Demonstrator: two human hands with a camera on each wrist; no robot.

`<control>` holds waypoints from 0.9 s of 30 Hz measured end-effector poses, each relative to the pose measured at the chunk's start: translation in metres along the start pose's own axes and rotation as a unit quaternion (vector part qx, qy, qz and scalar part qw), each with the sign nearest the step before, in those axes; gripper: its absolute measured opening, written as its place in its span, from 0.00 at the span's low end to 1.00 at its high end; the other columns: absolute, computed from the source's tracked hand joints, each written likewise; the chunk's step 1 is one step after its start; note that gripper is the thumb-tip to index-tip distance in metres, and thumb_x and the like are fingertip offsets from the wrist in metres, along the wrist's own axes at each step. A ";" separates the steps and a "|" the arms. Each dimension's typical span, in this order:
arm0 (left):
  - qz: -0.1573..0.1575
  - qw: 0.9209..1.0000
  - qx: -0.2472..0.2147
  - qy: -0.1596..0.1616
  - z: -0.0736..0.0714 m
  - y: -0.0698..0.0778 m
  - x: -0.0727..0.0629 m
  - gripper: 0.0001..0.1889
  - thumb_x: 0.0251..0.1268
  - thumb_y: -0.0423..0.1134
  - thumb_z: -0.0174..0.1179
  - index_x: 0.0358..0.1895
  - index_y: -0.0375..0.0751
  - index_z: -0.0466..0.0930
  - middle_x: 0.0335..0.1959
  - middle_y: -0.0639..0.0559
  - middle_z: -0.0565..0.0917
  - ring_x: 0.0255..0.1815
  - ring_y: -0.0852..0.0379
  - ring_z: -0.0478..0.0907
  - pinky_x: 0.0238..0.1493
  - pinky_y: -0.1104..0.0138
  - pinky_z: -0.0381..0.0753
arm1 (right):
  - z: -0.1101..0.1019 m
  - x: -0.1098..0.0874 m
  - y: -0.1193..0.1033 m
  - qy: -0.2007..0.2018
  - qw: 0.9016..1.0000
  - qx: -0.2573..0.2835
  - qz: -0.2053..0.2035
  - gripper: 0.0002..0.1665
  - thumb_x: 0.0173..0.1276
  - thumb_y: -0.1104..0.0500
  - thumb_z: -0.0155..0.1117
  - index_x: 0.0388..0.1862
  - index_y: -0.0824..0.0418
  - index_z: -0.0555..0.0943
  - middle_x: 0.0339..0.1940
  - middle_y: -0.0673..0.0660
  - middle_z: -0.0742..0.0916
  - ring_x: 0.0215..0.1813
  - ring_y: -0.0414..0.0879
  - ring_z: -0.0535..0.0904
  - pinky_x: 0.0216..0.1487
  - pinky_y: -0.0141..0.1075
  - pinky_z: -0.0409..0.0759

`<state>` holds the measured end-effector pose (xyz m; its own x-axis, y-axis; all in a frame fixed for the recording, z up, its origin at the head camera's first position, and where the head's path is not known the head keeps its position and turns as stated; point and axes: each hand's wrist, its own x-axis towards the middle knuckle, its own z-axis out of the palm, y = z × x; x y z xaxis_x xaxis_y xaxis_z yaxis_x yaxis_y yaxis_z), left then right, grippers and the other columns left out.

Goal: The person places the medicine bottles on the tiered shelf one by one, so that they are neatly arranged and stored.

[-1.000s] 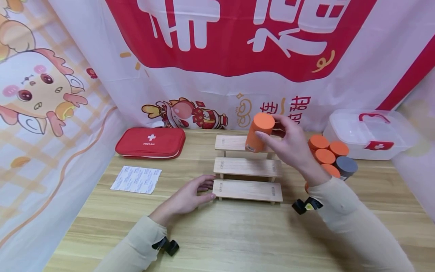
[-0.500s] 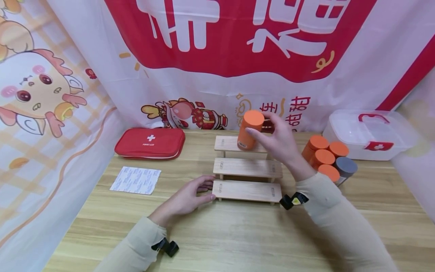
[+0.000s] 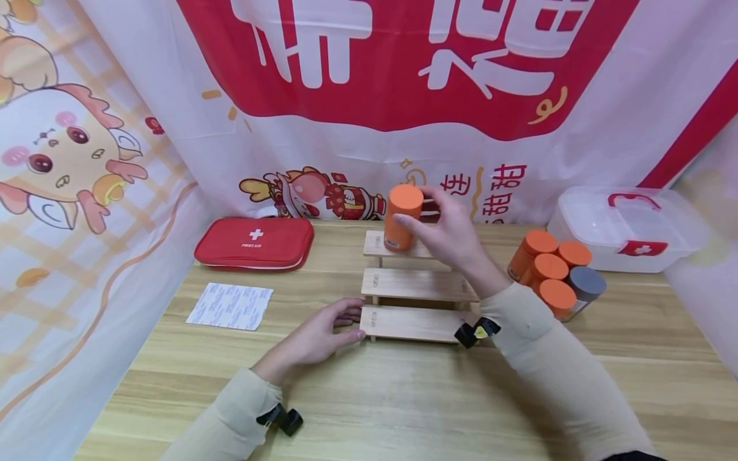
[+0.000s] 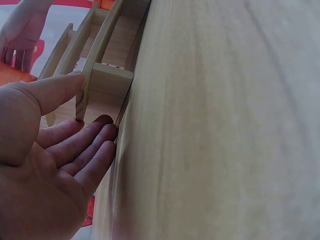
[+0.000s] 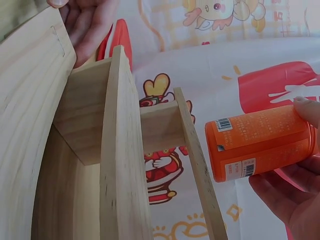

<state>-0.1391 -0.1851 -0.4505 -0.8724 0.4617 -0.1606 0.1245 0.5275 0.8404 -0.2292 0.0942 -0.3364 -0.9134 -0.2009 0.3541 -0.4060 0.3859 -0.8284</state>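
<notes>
A three-tier wooden step shelf (image 3: 419, 283) stands mid-table. My right hand (image 3: 452, 230) grips an orange canister (image 3: 402, 221), thumb on the near side and fingers behind. The canister is upright over the left part of the top tier; in the right wrist view, a small gap shows between the canister's base (image 5: 214, 150) and the top plank (image 5: 192, 155). At the lowest tier's left end, my left hand (image 3: 319, 330) holds the plank (image 4: 84, 97) between thumb and fingers, the other fingers lying loosely below it. The right fingertips are partly hidden behind the canister.
To the right stand several orange canisters (image 3: 550, 266) and a grey-lidded one (image 3: 587, 283), beside a clear first-aid box (image 3: 628, 230). A red first-aid pouch (image 3: 254, 243) and a printed white sheet (image 3: 230, 306) lie at left. A printed curtain (image 3: 357, 141) hangs behind.
My right hand has carried the orange canister leftward along the top tier, from its right part to its left part. My left hand has stayed at the lowest tier's end.
</notes>
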 end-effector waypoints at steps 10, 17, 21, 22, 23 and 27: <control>-0.003 1.000 0.006 0.001 0.000 -0.001 0.000 0.32 0.78 0.43 0.67 0.80 0.40 0.70 0.73 0.43 0.81 0.74 0.41 0.78 0.79 0.44 0.76 | 0.011 0.007 -0.006 -0.016 0.999 -0.003 0.028 0.38 0.74 0.50 0.76 0.76 0.64 0.75 0.67 0.63 0.85 0.65 0.58 0.85 0.68 0.51 0.88; 0.001 1.000 -0.003 0.000 -0.001 0.000 -0.001 0.32 0.78 0.43 0.67 0.80 0.40 0.69 0.73 0.41 0.80 0.74 0.40 0.78 0.80 0.43 0.75 | 0.019 0.012 -0.008 -0.033 0.999 0.000 0.025 0.38 0.74 0.49 0.76 0.77 0.62 0.75 0.68 0.61 0.85 0.64 0.55 0.86 0.66 0.48 0.89; -0.001 1.000 0.002 0.003 -0.001 0.001 -0.002 0.32 0.78 0.43 0.67 0.79 0.41 0.70 0.73 0.43 0.81 0.74 0.41 0.78 0.79 0.43 0.76 | 0.022 0.012 -0.009 -0.038 0.999 -0.004 0.027 0.38 0.74 0.50 0.76 0.77 0.62 0.74 0.69 0.61 0.85 0.64 0.56 0.86 0.66 0.48 0.89; -0.003 1.000 0.004 0.003 -0.001 0.001 -0.002 0.32 0.78 0.43 0.67 0.79 0.41 0.70 0.73 0.43 0.81 0.74 0.41 0.78 0.79 0.43 0.76 | 0.022 0.012 -0.009 -0.039 0.999 -0.005 0.028 0.38 0.74 0.50 0.76 0.77 0.62 0.74 0.69 0.61 0.85 0.64 0.56 0.86 0.66 0.48 0.89; -0.005 1.000 0.004 0.004 0.000 0.001 -0.002 0.32 0.77 0.43 0.67 0.79 0.42 0.70 0.73 0.44 0.81 0.74 0.42 0.79 0.79 0.44 0.76 | 0.022 0.012 -0.009 -0.039 0.999 -0.006 0.030 0.39 0.74 0.50 0.76 0.77 0.62 0.74 0.70 0.62 0.85 0.64 0.56 0.86 0.66 0.49 0.89; -0.006 1.000 0.000 0.003 0.000 0.002 -0.002 0.32 0.77 0.42 0.68 0.79 0.42 0.70 0.72 0.44 0.81 0.74 0.42 0.79 0.79 0.44 0.77 | 0.023 0.013 -0.011 -0.044 0.998 -0.016 0.040 0.40 0.75 0.49 0.75 0.79 0.62 0.73 0.71 0.62 0.84 0.65 0.57 0.86 0.66 0.49 0.89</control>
<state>-0.1375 -0.1852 -0.4488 -0.8770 0.4503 -0.1676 0.1137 0.5334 0.8382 -0.2358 0.0664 -0.3331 -0.9375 -0.2461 0.2460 -0.3333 0.4320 -0.8381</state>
